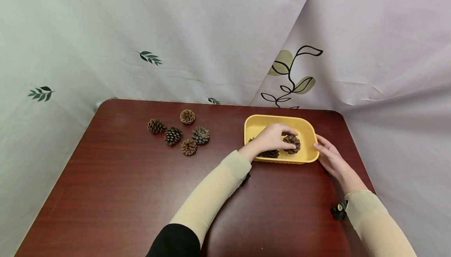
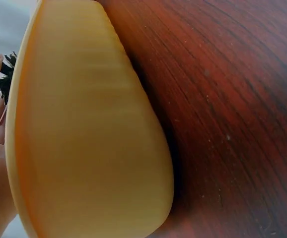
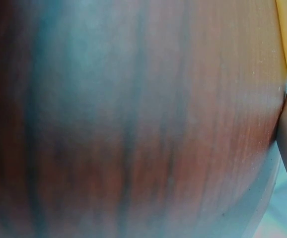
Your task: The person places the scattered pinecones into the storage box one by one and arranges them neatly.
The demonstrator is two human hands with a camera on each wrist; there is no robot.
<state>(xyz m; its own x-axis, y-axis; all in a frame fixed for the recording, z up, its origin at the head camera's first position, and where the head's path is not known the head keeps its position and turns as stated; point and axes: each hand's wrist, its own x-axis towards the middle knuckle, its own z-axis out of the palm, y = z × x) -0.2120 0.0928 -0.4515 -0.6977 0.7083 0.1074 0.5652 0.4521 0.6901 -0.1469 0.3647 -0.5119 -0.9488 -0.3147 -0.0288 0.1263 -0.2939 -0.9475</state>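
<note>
Left hand [image 1: 273,137]: we see it reach across the yellow tray, thumb and fingers clamped on a pine cone.
Held pine cone [image 1: 292,148]: we find it inside the tray, right of the middle; whether it touches the tray's floor, we cannot tell.
Right hand [image 1: 332,159]: we spot it at the tray's right end, its extended fingers touching the rim and outer wall, not curled round anything.
Yellow tray [image 1: 306,141]: we have it on the far right part of the table [image 1: 105,194], long side toward us.
Partly hidden cone [image 1: 270,154]: we make it out in the tray's near left part, beneath the left hand.
Loose cones: we count five in a cluster on the table, well left of the tray: a far one [image 1: 187,116], a left one [image 1: 156,126], a dark middle one [image 1: 172,136], a greyish right one [image 1: 201,135] and a near one [image 1: 189,147].
Backdrop: beyond the table we see a pale cloth [image 1: 211,22] with leaf prints.
Sleeves: we note pale fabric on the left forearm [image 1: 215,188] and right forearm [image 1: 377,220].
</note>
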